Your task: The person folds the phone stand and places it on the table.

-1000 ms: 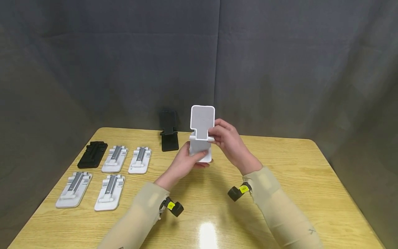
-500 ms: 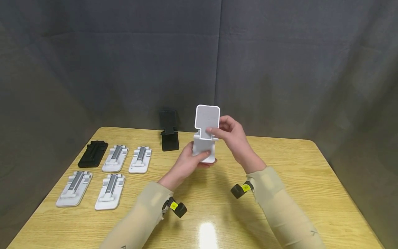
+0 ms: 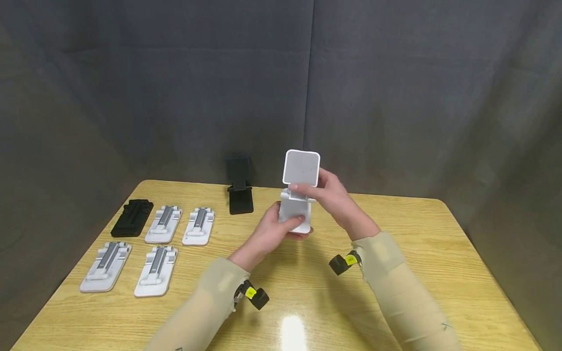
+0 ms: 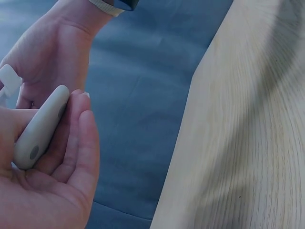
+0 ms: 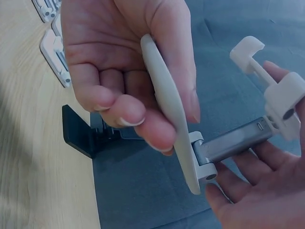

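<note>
Above the table both hands hold one white phone stand with grey pads. My left hand (image 3: 265,231) grips its base (image 3: 290,209), thumb on top and fingers underneath. Higher up, my right hand (image 3: 335,200) pinches the neck of the holder plate (image 3: 301,166), thumb across its front. The plate stands up and leans back from the base. Seen from the right wrist, a grey metal arm (image 5: 233,143) links the hinged base to the holder, whose white hooks (image 5: 249,51) stick out. In the left wrist view the base's edge (image 4: 42,126) rests against the left fingers.
At the left of the wooden table (image 3: 395,273) lie several folded white phone stands (image 3: 155,270) and a folded black one (image 3: 132,218). An unfolded black phone stand (image 3: 240,199) is near the back edge. Behind the table hangs a dark curtain (image 3: 175,97).
Both hands and the stand have shifted a little right. The right thumb has moved onto the front of the neck, and the holder plate now looks more square and tilted.
</note>
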Available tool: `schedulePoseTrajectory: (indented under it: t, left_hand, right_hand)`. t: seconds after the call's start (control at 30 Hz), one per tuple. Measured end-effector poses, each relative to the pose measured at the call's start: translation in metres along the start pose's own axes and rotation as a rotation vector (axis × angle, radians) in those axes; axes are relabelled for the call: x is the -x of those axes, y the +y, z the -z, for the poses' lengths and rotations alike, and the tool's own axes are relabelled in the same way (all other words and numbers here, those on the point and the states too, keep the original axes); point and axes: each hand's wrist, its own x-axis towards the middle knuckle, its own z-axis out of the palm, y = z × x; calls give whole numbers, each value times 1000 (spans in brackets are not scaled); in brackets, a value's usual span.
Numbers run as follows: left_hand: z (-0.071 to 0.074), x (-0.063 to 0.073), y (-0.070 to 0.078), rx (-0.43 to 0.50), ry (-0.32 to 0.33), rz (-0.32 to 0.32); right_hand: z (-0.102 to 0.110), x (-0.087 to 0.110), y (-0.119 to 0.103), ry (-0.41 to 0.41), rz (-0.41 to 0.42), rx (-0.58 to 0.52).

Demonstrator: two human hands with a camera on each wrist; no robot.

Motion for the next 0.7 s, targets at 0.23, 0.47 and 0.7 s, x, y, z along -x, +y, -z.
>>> schedulePoseTrajectory:
  t: [0.23,0.47,0.7]
  left_hand:
    - [-2,0,1,-15,-15,-5]
    - [-3,0,1,-21,-14,-5]
    - [-4,2,4,-36,-32,-18]
  right_hand:
    - [2,-1,0,-4,5,31]
    - [2,-2,3,9,33,22]
    - [0,-5,7,44,45,10]
